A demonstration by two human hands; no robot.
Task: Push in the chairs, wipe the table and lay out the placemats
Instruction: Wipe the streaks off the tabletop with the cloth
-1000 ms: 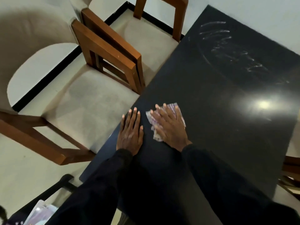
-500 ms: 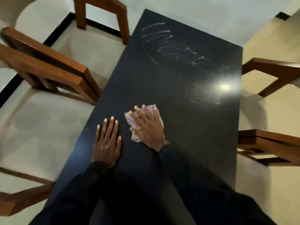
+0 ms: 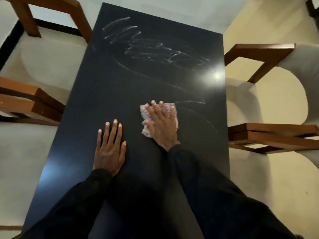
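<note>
A black rectangular table (image 3: 120, 80) runs away from me, with whitish wet smears (image 3: 151, 44) across its far half. My right hand (image 3: 161, 125) lies flat with spread fingers on a small crumpled purple-and-white cloth (image 3: 170, 109), pressing it onto the tabletop right of centre. My left hand (image 3: 109, 147) rests flat on the bare surface, just left of and nearer than the cloth. Wooden chairs with cream seats (image 3: 34, 69) stand along the left side, and others (image 3: 265, 94) along the right. No placemats are in view.
Brown wooden armrests (image 3: 32, 104) reach close to the table's left edge, and another pair (image 3: 272, 135) to its right edge. A ceiling light reflects on the tabletop (image 3: 216, 75). My dark sleeves cover the near end of the table.
My right hand has slid the cloth rightward, from near the left edge toward the table's middle. My left hand followed along. The view swung right, bringing the right-hand chairs into sight.
</note>
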